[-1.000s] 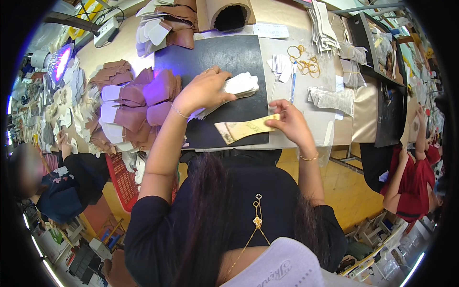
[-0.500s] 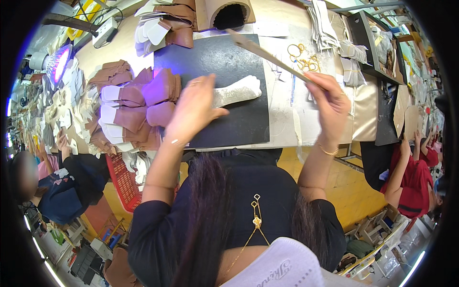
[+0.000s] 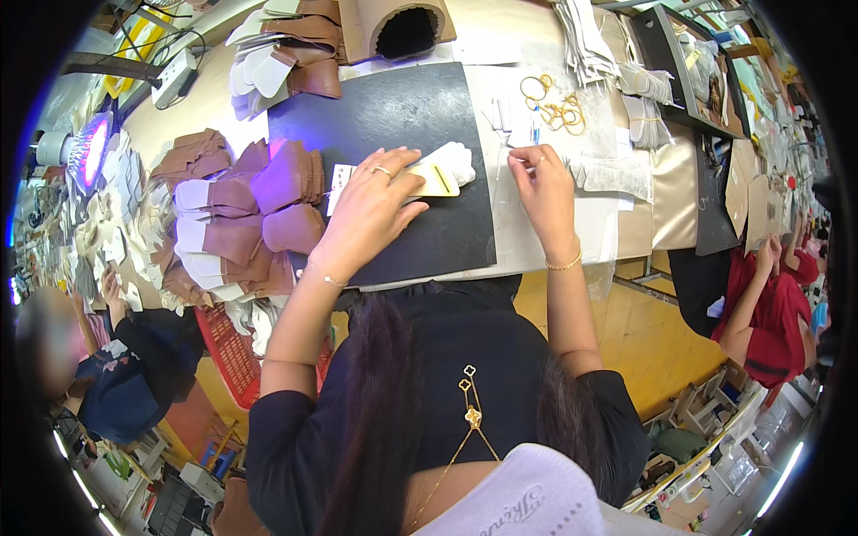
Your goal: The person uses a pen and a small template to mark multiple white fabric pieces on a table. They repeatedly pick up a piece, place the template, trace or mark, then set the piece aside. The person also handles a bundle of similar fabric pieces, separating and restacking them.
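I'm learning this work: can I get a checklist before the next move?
1. Left hand on the yellow card: ok, resting across it.
2. Yellow card over the white stack: ok, lying on it.
3. White stack on the black mat: ok.
4. Right hand clear of the yellow card: ok, apart.
5. Grip of the right hand: cannot tell whether it holds anything.
6. Whole yellow card visible: not ok, left hand covers its middle.

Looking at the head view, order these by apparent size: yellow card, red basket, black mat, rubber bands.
Largest: black mat
Next: red basket, partly hidden
Smallest, unranked: yellow card and rubber bands; the left hand partly covers the card, so their order is unsure.
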